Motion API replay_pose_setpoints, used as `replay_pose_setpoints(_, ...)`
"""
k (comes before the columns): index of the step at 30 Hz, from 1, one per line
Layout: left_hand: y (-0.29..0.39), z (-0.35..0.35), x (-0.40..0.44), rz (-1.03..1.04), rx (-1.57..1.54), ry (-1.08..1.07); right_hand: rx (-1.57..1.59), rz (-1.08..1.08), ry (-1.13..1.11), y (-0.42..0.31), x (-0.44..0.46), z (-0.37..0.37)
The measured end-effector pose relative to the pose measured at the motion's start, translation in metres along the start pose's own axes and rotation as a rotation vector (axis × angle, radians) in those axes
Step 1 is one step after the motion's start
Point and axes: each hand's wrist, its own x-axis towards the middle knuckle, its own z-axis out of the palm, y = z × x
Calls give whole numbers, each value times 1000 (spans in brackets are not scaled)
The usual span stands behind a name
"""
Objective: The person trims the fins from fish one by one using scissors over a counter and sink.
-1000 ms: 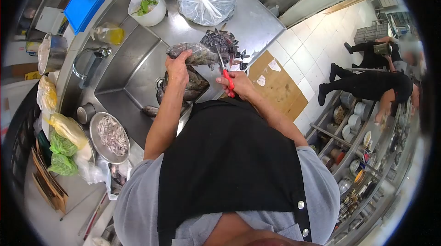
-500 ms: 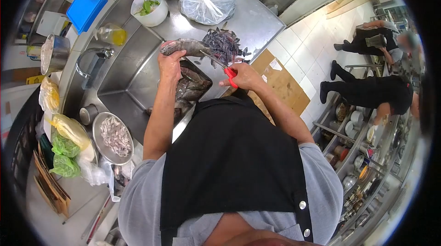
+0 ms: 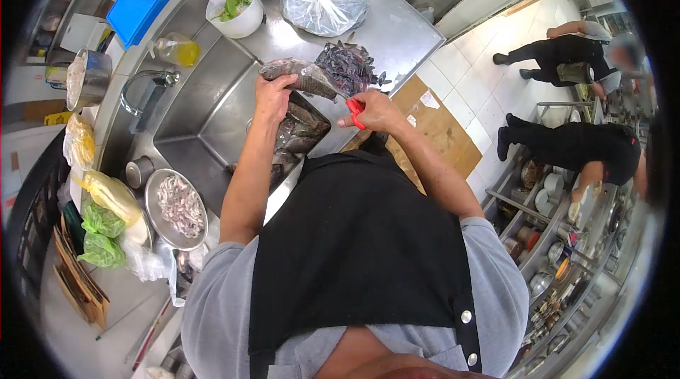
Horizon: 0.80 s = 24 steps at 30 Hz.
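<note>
My left hand (image 3: 273,98) is closed around the head end of a dark scaly fish (image 3: 303,76), held over the sink's right edge. Red-handled scissors (image 3: 355,114) are in my right hand (image 3: 375,111), their blades at the fish's tail end and partly hidden. Just behind the fish, a heap of dark fin trimmings (image 3: 346,64) lies on the steel counter. Several more fish (image 3: 302,129) rest in the sink (image 3: 205,124) below my left hand.
Behind are a knotted plastic bag (image 3: 324,2) and a white tub with green leaves (image 3: 234,10). The faucet (image 3: 145,81) and a bowl of cut pieces (image 3: 176,209) are left. Cardboard (image 3: 432,131) covers floor at right; two people (image 3: 577,57) stand beyond, near shelves.
The fish has tilted so its tail end points toward my right hand, and the scissors have shifted along to the tail. One person at the right has moved and stands more stretched out in view.
</note>
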Motion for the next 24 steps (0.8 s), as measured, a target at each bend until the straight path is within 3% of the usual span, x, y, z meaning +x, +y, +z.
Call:
replay_pose_setpoints(2, -6, -3, 1, -30, -12, 7, 65, -31, 137, -2, 0, 9)
replay_pose_setpoints(9, -13, -5, -8, -109, -61, -11, 32, -10, 89, -14, 4, 6)
replay_pose_setpoints(11, -19, -12, -6, -97, -29, -5, -12, -92, 250, -11, 5, 12)
replay_pose_setpoints(20, -24, -29, 2, -110, -39, 2, 36, -9, 129, -19, 7, 10)
replay_pose_setpoints(24, -31, -28, 1, -107, 21, -42, 114, -108, 230, -16, 8, 11)
